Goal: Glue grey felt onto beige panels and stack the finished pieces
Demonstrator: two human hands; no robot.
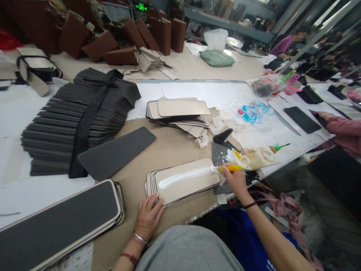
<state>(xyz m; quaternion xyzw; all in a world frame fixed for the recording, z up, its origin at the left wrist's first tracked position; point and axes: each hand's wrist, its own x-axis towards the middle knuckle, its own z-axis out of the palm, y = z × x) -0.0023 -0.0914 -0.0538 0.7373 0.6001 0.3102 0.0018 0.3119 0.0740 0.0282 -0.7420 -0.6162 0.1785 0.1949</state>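
Observation:
My right hand [236, 183] is closed around a yellow-handled glue brush [230, 168]. The white bristles rest at the right end of the top beige panel [186, 186]. A streak of white glue [177, 179] runs along that panel from the bristles toward its left end. My left hand [149, 212] lies with fingers stretched out, its tips against the lower left corner of the panel stack. Just right of the stack is a dark, glue-smeared sheet [221, 153] with another yellow handle on it. A glue bottle with a green nozzle [261, 156] lies beside it.
A tied bundle of dark grey strips [56, 124] stands left, with one loose grey panel [117, 153] before it. More beige panels [183, 108] are stacked behind. Grey-faced panels [64, 218] lie front left. Brown boxes [160, 34] stand at the back. A co-worker's pink sleeve [345, 130] shows right.

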